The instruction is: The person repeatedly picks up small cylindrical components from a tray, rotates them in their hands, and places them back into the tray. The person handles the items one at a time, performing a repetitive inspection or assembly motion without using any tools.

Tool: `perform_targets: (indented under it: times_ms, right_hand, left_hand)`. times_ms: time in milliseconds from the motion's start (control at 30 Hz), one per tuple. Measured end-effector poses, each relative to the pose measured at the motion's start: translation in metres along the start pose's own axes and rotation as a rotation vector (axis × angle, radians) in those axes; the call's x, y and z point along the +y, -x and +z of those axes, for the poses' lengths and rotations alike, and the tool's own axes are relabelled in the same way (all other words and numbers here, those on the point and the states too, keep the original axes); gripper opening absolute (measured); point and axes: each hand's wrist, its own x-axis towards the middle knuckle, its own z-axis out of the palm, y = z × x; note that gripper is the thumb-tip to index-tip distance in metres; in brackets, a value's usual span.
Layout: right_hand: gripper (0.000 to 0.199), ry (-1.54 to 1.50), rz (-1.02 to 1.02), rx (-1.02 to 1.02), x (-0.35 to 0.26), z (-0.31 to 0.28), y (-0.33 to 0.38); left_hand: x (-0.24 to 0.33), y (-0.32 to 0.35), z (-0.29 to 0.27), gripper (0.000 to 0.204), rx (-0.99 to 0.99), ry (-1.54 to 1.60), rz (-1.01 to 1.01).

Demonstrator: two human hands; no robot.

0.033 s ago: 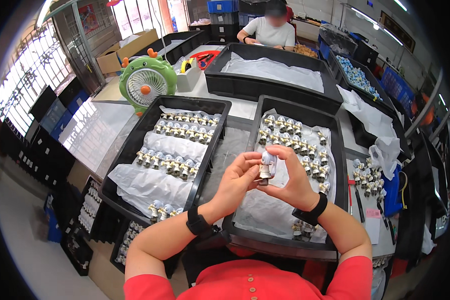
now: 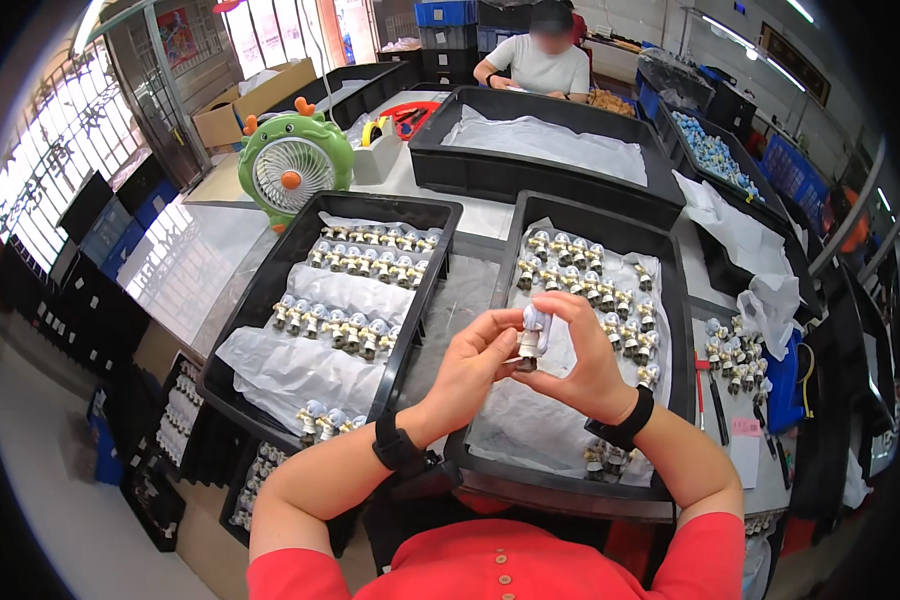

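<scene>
My left hand point(image 2: 473, 368) and my right hand point(image 2: 588, 362) meet over the right black tray point(image 2: 678, 330). Together they grip one small white and metal valve part point(image 2: 532, 338) by the fingertips. Both wrists wear black bands. Beneath the hands, the right tray holds rows of the same small parts point(image 2: 585, 278) on white paper, with a few more near its front edge. The left black tray point(image 2: 260, 312) carries several rows of similar parts point(image 2: 358, 292) on white paper.
A green desk fan point(image 2: 292, 165) stands behind the left tray. A third black tray point(image 2: 530, 172) lined with white paper lies further back. Another person point(image 2: 542, 60) sits at the far end. Loose parts point(image 2: 730, 352) and white bags lie at the right.
</scene>
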Motion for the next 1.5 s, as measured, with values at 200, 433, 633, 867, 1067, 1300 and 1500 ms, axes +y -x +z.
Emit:
perform_targets:
  times_ms: [200,433,633,867,1067,1300,1500]
  right_hand:
    - [0.086,0.122,-0.077,-0.006,-0.003,0.002,-0.002]
    - [0.097,-0.166,0.162,-0.007,-0.004,0.003,0.001]
    - [0.100,-0.223,0.204,-0.038,0.002,0.003,0.003]
    - [0.097,-0.197,0.186,-0.060,0.004,0.002,0.002]
    - [0.093,-0.127,0.192,-0.045,0.006,0.005,0.004]
    - [0.090,-0.138,0.251,-0.051,0.006,0.005,0.006]
    - [0.088,-0.154,0.261,-0.028,0.004,0.006,0.006]
  left_hand:
    - [-0.002,0.001,0.002,0.042,-0.143,0.112,-0.043]
    - [0.002,-0.003,-0.003,0.049,-0.203,0.267,-0.136]
    - [0.000,-0.004,-0.006,0.048,-0.203,0.269,-0.136]
    - [0.007,-0.003,0.001,0.049,-0.154,0.252,-0.089]
    - [0.005,-0.003,-0.004,0.052,-0.127,0.259,-0.080]
    - [0.006,-0.004,-0.005,0.052,-0.117,0.262,-0.071]
    - [0.005,-0.005,-0.007,0.051,-0.116,0.279,-0.074]
